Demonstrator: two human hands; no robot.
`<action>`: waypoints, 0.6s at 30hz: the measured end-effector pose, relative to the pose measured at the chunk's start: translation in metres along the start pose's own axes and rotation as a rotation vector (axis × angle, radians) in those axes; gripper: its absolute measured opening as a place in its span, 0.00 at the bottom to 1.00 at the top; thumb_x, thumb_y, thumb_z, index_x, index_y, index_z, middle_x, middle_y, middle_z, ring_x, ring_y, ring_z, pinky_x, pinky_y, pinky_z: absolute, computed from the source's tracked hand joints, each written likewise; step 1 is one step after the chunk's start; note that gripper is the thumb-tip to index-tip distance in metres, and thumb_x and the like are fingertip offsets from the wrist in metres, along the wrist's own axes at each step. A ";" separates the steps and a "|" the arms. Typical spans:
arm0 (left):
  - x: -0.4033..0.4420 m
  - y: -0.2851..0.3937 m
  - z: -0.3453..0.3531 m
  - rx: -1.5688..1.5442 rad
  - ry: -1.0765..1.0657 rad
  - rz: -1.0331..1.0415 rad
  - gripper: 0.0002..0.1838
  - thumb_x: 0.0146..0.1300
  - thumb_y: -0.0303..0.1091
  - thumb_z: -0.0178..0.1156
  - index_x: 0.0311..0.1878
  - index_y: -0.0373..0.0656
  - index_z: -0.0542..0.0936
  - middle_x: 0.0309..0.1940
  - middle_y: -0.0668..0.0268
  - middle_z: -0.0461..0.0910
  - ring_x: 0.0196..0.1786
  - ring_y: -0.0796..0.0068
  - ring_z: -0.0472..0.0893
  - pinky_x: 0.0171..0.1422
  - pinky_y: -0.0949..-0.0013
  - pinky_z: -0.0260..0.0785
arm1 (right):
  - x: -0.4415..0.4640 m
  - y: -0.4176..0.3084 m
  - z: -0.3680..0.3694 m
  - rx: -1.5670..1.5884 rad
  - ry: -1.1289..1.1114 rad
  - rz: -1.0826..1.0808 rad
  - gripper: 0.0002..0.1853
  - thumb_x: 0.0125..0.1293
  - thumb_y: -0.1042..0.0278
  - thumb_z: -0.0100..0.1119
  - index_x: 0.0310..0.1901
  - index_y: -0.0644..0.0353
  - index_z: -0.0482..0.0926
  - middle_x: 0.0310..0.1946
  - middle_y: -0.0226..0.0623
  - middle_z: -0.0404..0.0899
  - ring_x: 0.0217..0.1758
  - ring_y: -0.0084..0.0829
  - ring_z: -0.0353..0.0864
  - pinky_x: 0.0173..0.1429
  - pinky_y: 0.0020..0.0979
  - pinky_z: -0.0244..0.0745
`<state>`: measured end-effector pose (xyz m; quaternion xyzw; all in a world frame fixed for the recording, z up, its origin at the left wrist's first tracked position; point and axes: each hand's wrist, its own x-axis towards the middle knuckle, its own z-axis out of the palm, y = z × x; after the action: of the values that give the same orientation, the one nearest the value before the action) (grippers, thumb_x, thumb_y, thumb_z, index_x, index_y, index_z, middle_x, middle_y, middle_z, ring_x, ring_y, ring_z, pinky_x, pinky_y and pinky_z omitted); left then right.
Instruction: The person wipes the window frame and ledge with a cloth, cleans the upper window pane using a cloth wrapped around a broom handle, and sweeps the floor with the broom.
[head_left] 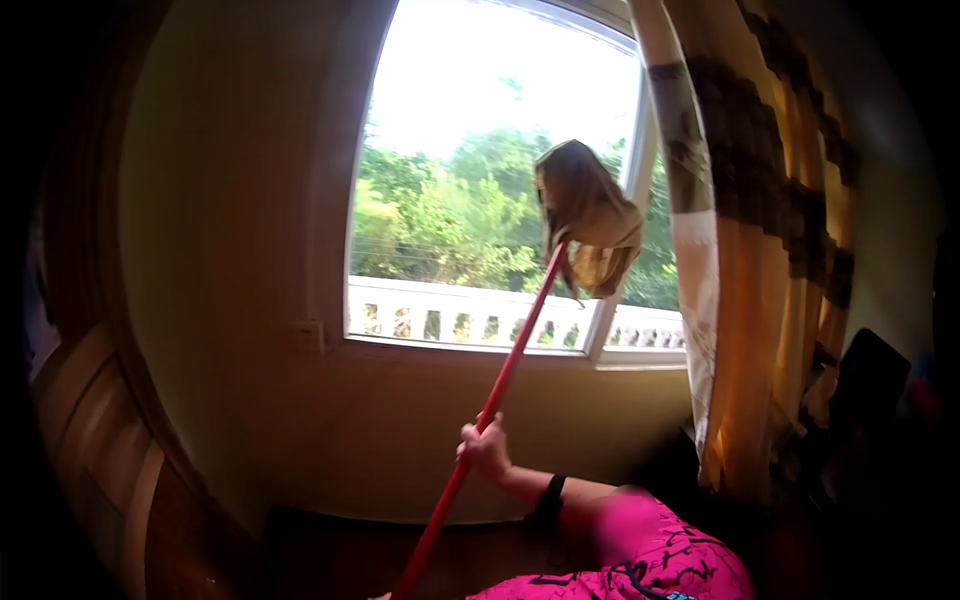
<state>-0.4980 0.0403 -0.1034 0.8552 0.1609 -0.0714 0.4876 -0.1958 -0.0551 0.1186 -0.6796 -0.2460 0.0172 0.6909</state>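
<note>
A long red pole runs slantwise up from the bottom edge. Over its top end hangs a loose brown cloth, in front of the window; what lies under the cloth is hidden, and whether it touches the glass I cannot tell. My right hand is closed around the pole near its middle, with a black band on that wrist. Only a sliver of what looks like my left hand shows at the bottom edge, beside the pole's lower part; its fingers are mostly out of view.
Behind the cloth stands a large window with a white frame. A long brown and cream curtain hangs at its right. Below the glass, the wall carries a small switch plate. Wooden furniture curves along the left edge.
</note>
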 end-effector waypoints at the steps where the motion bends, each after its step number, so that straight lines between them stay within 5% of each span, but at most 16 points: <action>1: 0.020 0.012 -0.009 0.007 0.092 0.010 0.22 0.55 0.44 0.56 0.53 0.48 0.72 0.43 0.52 0.78 0.50 0.60 0.77 0.52 0.57 0.67 | 0.022 -0.023 0.006 -0.034 0.037 -0.065 0.15 0.58 0.76 0.47 0.42 0.62 0.53 0.21 0.38 0.68 0.13 0.27 0.72 0.15 0.31 0.71; 3: 0.049 0.045 -0.044 0.046 0.165 0.218 0.15 0.53 0.39 0.57 0.41 0.41 0.72 0.25 0.57 0.77 0.30 0.61 0.79 0.37 0.63 0.70 | 0.075 -0.072 0.014 -0.089 0.014 -0.195 0.14 0.58 0.75 0.47 0.41 0.66 0.53 0.16 0.36 0.67 0.11 0.28 0.71 0.12 0.31 0.69; 5: 0.065 0.086 -0.068 -0.137 0.179 0.371 0.10 0.54 0.36 0.57 0.32 0.41 0.70 0.20 0.66 0.73 0.25 0.73 0.75 0.32 0.69 0.68 | 0.111 -0.141 0.029 -0.257 0.109 -0.354 0.14 0.57 0.73 0.47 0.37 0.70 0.55 0.14 0.38 0.68 0.11 0.31 0.73 0.13 0.32 0.70; 9: 0.080 0.151 -0.094 -0.460 0.154 0.533 0.09 0.53 0.35 0.56 0.27 0.41 0.68 0.17 0.70 0.69 0.23 0.83 0.69 0.29 0.72 0.65 | 0.165 -0.243 0.074 -0.501 0.097 -0.581 0.14 0.56 0.71 0.50 0.36 0.74 0.60 0.19 0.48 0.73 0.17 0.41 0.79 0.18 0.35 0.74; 11: 0.074 0.164 -0.109 -0.501 0.156 0.540 0.08 0.53 0.34 0.56 0.26 0.43 0.68 0.17 0.71 0.69 0.22 0.84 0.70 0.27 0.74 0.65 | 0.172 -0.278 0.114 -0.564 0.097 -0.477 0.15 0.55 0.72 0.52 0.38 0.74 0.61 0.26 0.55 0.75 0.19 0.43 0.80 0.21 0.36 0.77; 13: 0.085 0.158 -0.119 -0.659 0.221 0.493 0.08 0.52 0.33 0.55 0.25 0.43 0.67 0.16 0.72 0.68 0.21 0.84 0.70 0.25 0.75 0.65 | 0.184 -0.280 0.143 -0.665 0.141 -0.410 0.17 0.55 0.72 0.52 0.40 0.74 0.60 0.29 0.58 0.76 0.22 0.44 0.81 0.23 0.36 0.79; 14: 0.092 0.145 -0.130 -0.557 0.280 0.509 0.08 0.52 0.31 0.56 0.25 0.44 0.66 0.17 0.73 0.68 0.22 0.84 0.71 0.25 0.75 0.65 | 0.205 -0.266 0.148 -0.972 0.107 -0.552 0.17 0.56 0.72 0.52 0.41 0.74 0.60 0.29 0.58 0.76 0.24 0.45 0.81 0.23 0.36 0.79; 18: 0.082 0.136 -0.131 -0.695 0.144 0.505 0.08 0.52 0.30 0.56 0.24 0.45 0.66 0.17 0.74 0.70 0.21 0.84 0.72 0.24 0.75 0.64 | 0.205 -0.259 0.174 -1.032 0.088 -0.592 0.19 0.57 0.73 0.50 0.45 0.75 0.58 0.31 0.58 0.76 0.25 0.45 0.81 0.25 0.35 0.80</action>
<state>-0.3787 0.1047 0.0517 0.6556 -0.0052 0.1684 0.7361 -0.1593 0.1601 0.4212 -0.8301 -0.3726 -0.3262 0.2564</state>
